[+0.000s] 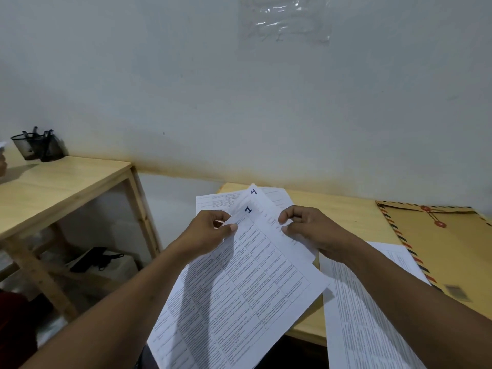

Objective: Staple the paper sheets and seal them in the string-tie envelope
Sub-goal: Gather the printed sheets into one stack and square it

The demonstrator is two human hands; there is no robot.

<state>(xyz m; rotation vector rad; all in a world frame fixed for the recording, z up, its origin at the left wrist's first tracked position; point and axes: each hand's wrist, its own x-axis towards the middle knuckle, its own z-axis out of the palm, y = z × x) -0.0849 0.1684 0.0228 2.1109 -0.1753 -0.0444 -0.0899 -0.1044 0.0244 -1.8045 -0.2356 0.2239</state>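
Observation:
I hold printed paper sheets in the air over the desk's left end. My left hand pinches the top left edge of the sheet marked "1". My right hand pinches the sheet marked "4", which lies just behind it. Another printed sheet shows behind them at the left. One more printed sheet lies on the desk under my right forearm. The brown string-tie envelope with striped edges and red buttons lies flat at the right. No stapler is in view.
The wooden desk stands against a white wall. A second wooden table at the left carries a black mesh pen holder. A black item lies on its lower shelf. Someone's fingers show at the far left edge.

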